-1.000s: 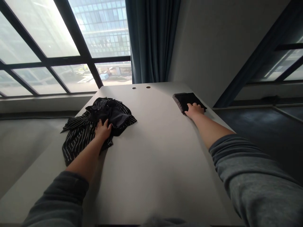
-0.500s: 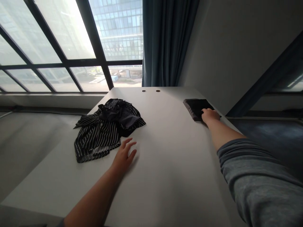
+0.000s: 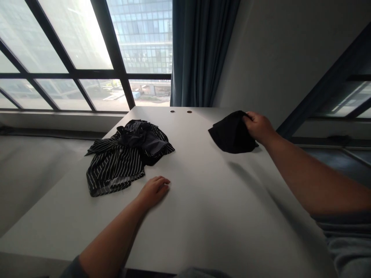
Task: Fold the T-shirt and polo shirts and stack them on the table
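Above the right side of the white table (image 3: 199,216), my right hand (image 3: 259,125) is closed on the upper corner of a folded black cloth (image 3: 232,135). The cloth hangs tilted and throws a shadow on the tabletop; its exact kind does not show. My left hand (image 3: 155,190) rests on the table with its fingers loosely bent and nothing in it. Just beyond that hand lies a crumpled black shirt with white stripes (image 3: 117,166). A plain dark part with small round fastenings lies on top of the shirt.
Two round holes (image 3: 189,112) pierce the table's far end. Behind it hang a blue curtain (image 3: 194,54) and a large window with a dark frame (image 3: 119,73). A wall (image 3: 275,61) stands at the right, beyond the table's edge.
My right hand has lifted the black cloth off the table and tilted it up. My left hand has lowered onto the tabletop, its fingers drawn closer together. The shirt lies as before.
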`<state>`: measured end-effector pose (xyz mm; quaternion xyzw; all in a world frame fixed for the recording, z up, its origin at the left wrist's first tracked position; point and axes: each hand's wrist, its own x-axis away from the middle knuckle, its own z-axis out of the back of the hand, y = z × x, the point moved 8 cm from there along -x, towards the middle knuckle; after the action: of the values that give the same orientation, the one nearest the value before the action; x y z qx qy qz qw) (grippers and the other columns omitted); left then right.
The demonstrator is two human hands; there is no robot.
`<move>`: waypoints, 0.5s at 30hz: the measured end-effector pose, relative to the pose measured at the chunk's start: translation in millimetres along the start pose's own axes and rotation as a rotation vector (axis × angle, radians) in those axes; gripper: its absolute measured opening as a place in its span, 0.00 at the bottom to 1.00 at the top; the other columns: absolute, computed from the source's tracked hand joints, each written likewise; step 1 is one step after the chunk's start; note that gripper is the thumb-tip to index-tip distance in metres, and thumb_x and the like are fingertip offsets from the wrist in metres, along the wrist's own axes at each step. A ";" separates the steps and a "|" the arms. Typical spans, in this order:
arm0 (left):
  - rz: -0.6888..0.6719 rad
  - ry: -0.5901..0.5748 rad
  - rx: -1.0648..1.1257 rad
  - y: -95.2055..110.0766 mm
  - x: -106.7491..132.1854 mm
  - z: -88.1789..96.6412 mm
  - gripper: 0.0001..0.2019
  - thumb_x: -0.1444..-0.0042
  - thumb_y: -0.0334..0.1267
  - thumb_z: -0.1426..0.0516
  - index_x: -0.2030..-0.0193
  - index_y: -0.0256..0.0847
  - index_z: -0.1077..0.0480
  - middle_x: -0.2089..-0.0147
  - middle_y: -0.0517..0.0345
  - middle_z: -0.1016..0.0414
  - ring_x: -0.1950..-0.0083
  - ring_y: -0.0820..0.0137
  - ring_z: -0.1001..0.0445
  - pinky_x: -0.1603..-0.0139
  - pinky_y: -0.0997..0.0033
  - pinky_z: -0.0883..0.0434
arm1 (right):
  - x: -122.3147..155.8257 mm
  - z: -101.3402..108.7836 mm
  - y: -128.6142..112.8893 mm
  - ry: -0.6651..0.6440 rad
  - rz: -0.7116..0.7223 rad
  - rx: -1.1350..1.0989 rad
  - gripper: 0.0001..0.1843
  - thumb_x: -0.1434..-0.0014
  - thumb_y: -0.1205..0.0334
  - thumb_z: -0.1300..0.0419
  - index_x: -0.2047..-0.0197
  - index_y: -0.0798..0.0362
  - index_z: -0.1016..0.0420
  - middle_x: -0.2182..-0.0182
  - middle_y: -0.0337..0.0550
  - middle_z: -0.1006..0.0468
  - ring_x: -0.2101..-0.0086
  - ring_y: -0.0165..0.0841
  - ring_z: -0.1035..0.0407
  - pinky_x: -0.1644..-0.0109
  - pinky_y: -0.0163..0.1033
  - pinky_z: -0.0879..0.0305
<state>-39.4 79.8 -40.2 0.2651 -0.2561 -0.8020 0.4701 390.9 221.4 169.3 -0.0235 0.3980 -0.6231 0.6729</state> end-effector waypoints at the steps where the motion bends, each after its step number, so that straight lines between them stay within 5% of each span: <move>1: 0.024 0.018 0.062 2.3 -0.7 -0.9 0.12 0.32 0.42 0.45 0.46 0.45 0.24 0.47 0.49 0.19 0.47 0.59 0.21 0.43 0.56 0.26 | 18.3 -4.9 -14.3 -0.016 -0.007 -0.088 0.16 0.30 0.55 0.44 0.55 0.57 0.20 0.64 0.49 0.18 0.64 0.38 0.30 0.57 0.42 0.40; 6: -0.037 0.170 0.330 43.5 -5.9 -5.3 0.35 0.41 0.45 0.35 0.28 0.47 0.40 0.27 0.41 0.36 0.33 0.54 0.28 0.40 0.54 0.25 | 117.1 -52.5 -104.1 -0.313 0.130 -0.468 0.18 0.34 0.44 0.41 0.65 0.50 0.26 0.70 0.38 0.25 0.67 0.36 0.32 0.59 0.41 0.36; 9: -0.081 0.235 0.243 72.0 -7.0 2.0 0.18 0.43 0.42 0.33 0.47 0.43 0.28 0.40 0.46 0.26 0.40 0.55 0.24 0.40 0.54 0.25 | 154.5 -65.9 -147.0 -0.490 0.144 -0.674 0.20 0.35 0.41 0.37 0.66 0.50 0.27 0.71 0.35 0.26 0.69 0.33 0.33 0.62 0.39 0.35; 11: -0.069 0.320 0.185 82.6 -2.2 19.2 0.06 0.40 0.39 0.37 0.61 0.42 0.29 0.47 0.49 0.23 0.46 0.58 0.22 0.42 0.55 0.24 | 159.7 -60.8 -160.4 -0.512 0.110 -0.828 0.22 0.38 0.38 0.34 0.66 0.50 0.27 0.73 0.34 0.27 0.71 0.31 0.34 0.64 0.37 0.35; 15: -0.130 0.505 0.011 97.3 28.4 56.8 0.05 0.40 0.31 0.41 0.66 0.42 0.32 0.32 0.45 0.31 0.34 0.54 0.29 0.34 0.49 0.29 | 136.8 -48.0 -135.2 -0.353 -0.075 -1.127 0.22 0.39 0.37 0.33 0.61 0.47 0.28 0.70 0.33 0.25 0.71 0.31 0.32 0.64 0.37 0.32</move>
<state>-29.0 22.2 60.1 0.4753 -0.1172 -0.7375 0.4652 240.1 96.3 138.6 -0.4948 0.5485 -0.3257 0.5901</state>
